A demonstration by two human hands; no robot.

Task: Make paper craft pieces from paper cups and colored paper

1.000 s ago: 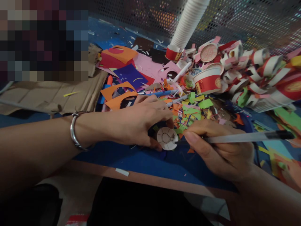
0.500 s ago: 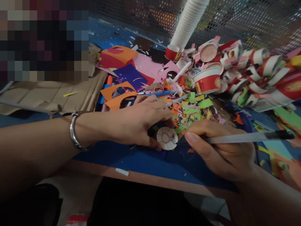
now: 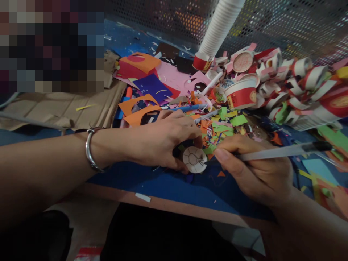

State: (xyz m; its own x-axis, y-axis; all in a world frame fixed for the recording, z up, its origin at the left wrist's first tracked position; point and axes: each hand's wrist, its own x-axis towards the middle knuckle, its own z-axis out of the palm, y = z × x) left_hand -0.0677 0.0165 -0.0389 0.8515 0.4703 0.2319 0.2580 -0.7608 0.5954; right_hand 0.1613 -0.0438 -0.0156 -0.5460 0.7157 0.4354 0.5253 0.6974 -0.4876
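My left hand (image 3: 174, 139) is closed around a small round white piece (image 3: 193, 160), thumb below and fingers above it. Dark lines on its face form a ring with spokes, with denser strokes on the right side. A pen (image 3: 274, 151) with a clear barrel and black end lies in the grip of my right hand (image 3: 252, 168). Its dark tip meets the right edge of the white face. Whether the piece is a disc or the bottom of a small cup, I cannot tell.
Green, orange and yellow paper scraps (image 3: 217, 125) lie just beyond my hands. Red-and-white paper cups (image 3: 240, 92) and cut cup rings pile up on the right. Coloured paper sheets (image 3: 152, 88) and flattened cardboard (image 3: 89, 112) lie left. The table's front edge (image 3: 174, 204) runs close to me.
A few more dark strokes show on the right of the white face. The pen has tilted slightly, and the whole view has shifted a little.
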